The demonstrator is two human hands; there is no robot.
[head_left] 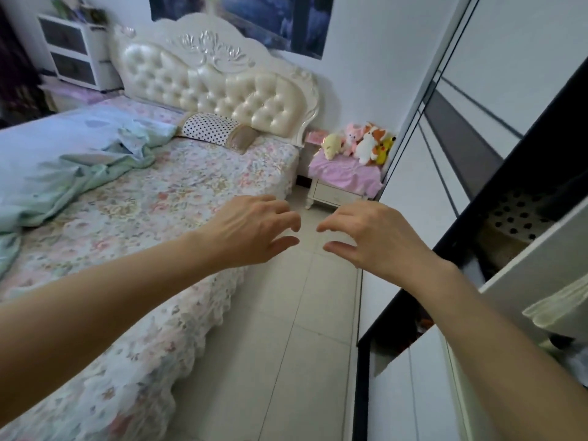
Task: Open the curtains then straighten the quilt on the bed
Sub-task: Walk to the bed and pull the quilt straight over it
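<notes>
Head view: left hand [251,232] and right hand [372,237] out front over the floor [286,345], fingers loosely curled, both holding nothing, likely mid-walk. Quilt [63,160] lies rumpled across the bed's [152,224] far side, untouched. Curtains not clearly visible.

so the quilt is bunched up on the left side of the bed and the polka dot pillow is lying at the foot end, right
Not quite. The head view shows the quilt bunched up on the left side of the bed, but the polka dot pillow lies at the head end, right against the tufted headboard, not at the foot end.
</notes>
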